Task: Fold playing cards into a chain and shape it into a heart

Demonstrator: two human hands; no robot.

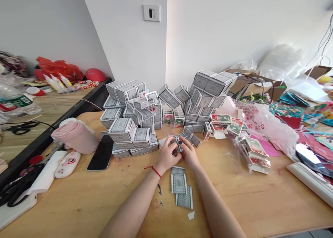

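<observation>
room corner behind a wooden worktable.
white walls (221,26) meet at a corner; a wall switch plate (151,13) sits high; the wooden table (260,196) abuts a black-edged side bench (52,106).

Both hands, left hand (168,155) and right hand (189,154), closed together around a small card box (178,143) mid-desk (104,200), loose cards (181,187) just nearer, stacked boxes (135,116) toward the far edge.

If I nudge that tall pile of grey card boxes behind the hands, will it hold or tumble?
Probably tumble: the card boxes are stacked loosely, several tilted, none squared up. They look like light cardboard, so a small push could shift them. Fallen ones would likely slide toward the phone.
</observation>
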